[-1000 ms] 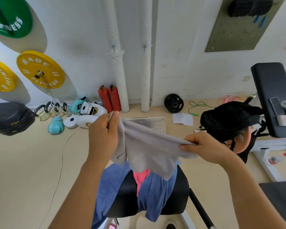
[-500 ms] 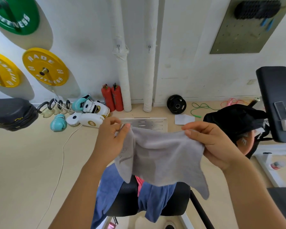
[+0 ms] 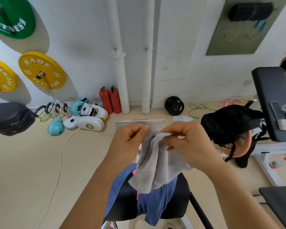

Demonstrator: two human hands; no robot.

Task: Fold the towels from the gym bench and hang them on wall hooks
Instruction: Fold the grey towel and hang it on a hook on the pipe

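Note:
A grey towel point(image 3: 157, 166) hangs doubled over in front of me, its top corners pinched together. My left hand point(image 3: 127, 142) grips one corner and my right hand point(image 3: 186, 144) grips the other, with fingers almost touching. Below it a blue towel point(image 3: 155, 202) and a bit of pink cloth point(image 3: 134, 172) lie draped over the black gym bench point(image 3: 182, 195). Two small wall hooks point(image 3: 115, 50) point(image 3: 146, 50) sit on the white pipes ahead.
Red extinguishers point(image 3: 110, 100), boxing gloves and pads point(image 3: 86, 119) and a black weight plate point(image 3: 174, 105) line the wall base. A black bag point(image 3: 229, 124) lies beside a second bench point(image 3: 272, 103) on the right. Yellow and green plates point(image 3: 41, 70) hang left.
My hands have come together, bringing the grey towel's two top corners to meet, so the towel went from stretched wide to hanging folded in half.

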